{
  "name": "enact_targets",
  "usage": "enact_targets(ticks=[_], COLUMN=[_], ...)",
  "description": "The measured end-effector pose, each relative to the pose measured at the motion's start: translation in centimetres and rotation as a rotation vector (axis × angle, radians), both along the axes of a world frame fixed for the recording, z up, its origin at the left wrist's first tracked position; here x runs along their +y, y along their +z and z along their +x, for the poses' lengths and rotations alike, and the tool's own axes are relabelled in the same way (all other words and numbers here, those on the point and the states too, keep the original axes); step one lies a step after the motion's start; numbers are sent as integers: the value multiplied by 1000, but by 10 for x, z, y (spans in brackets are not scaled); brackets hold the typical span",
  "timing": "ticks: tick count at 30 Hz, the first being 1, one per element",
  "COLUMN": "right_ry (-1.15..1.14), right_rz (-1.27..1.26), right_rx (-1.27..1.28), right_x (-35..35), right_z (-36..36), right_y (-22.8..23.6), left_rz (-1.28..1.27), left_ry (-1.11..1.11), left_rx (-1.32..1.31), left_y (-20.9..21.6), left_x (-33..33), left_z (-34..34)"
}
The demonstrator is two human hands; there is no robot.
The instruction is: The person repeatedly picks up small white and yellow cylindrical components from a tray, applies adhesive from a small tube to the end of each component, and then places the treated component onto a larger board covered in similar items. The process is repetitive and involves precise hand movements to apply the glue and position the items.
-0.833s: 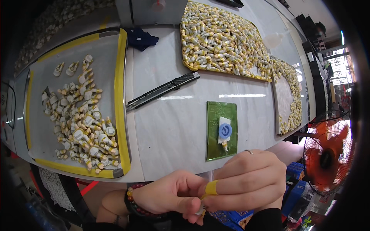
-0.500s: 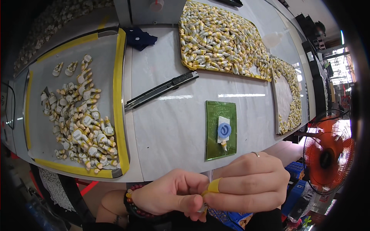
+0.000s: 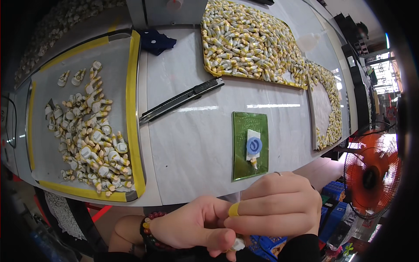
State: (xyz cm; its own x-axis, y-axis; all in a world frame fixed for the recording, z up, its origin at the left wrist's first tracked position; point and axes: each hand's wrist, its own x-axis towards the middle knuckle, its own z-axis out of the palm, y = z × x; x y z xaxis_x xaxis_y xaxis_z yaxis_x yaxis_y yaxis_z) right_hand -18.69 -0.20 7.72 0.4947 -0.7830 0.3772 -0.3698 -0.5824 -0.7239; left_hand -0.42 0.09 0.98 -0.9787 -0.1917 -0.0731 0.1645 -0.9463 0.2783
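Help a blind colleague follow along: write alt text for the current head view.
The left hand and right hand meet at a small, partly hidden white piece before a worktable. On it lie a green plate, a black utility knife and trays of small yellow-and-white parts.

On that table (image 3: 187, 148) over there, a tray (image 3: 134, 131) lies left, a knife (image 3: 181, 100) to its right, a mat (image 3: 240, 131) farther right, the right hand (image 3: 277, 203) nearer.

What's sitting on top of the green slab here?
On the green slab are a white rectangular piece, a blue round piece over it, and a small peach-and-white piece nearer the person. What the blue piece covers can't be seen.
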Motion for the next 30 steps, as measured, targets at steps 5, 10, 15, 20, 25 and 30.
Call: enact_targets(ticks=[5,10,15,20,25,30], right_ry=[101,303,240,2,-107,-124], right_rz=[53,414,350,-146,-195,12], right_rx=[-114,-217,-275,-106,64,7], right_x=[-5,-15,-10,1,8,12], right_z=[-15,-21,-19,-18,-16,-9], right_y=[-15,-20,-22,-20,-10,3], left_rz=[63,87,-15,56,-16,-59], left_ry=[-155,-60,-141,-112,-143,-54], left_rx=[47,2,75,93,61,49], left_y=[-8,12,-10,-13,-7,-10], left_x=[-5,-18,-11,-8,-11,-1], left_z=[-3,-5,-2,-1,2,3])
